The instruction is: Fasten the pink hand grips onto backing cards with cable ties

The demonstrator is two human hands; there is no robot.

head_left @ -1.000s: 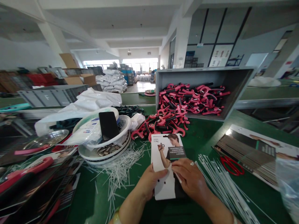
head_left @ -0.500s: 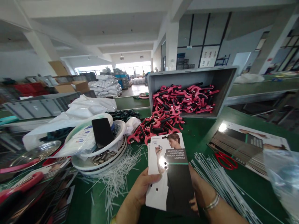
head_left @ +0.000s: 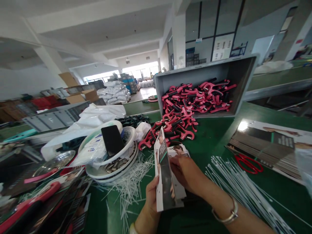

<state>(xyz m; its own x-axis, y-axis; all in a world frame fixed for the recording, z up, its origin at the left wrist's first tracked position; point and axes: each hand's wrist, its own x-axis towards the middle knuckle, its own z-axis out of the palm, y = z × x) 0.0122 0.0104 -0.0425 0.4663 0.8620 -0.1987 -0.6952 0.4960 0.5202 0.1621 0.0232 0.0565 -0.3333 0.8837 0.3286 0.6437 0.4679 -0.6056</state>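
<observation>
At 9 o'clock, a steel dish [head_left: 55, 164] sits behind a pile of printed cards [head_left: 75, 201], with a red handle [head_left: 31, 204] lying across them. Toward 11 o'clock, a stack of white plates [head_left: 109, 174] carries small metal parts and a white bowl, with a black phone [head_left: 112, 140] propped in it. White plastic strips [head_left: 129, 182] lie scattered on the green surface [head_left: 214, 136] right by the plates.

My left hand [head_left: 152, 201] is closed on the lower edge of a folded printed card [head_left: 165, 172], directly in front of me at 12 o'clock. My right hand [head_left: 186, 174] grasps the card's other panel, and my fingers [head_left: 176, 165] press against it. Just past the card, red-and-black hand grips [head_left: 175, 125] spill from a tilted grey crate [head_left: 234, 70] at 1 o'clock. Red scissors [head_left: 248, 163] lie at 2 o'clock, and white cable ties [head_left: 234, 185] at 3 o'clock.

If my grip slackens, the card could spring open and knock the grips, and a bump could send more sliding from the crate. If my arm catches the plates, the phone could slip.
</observation>
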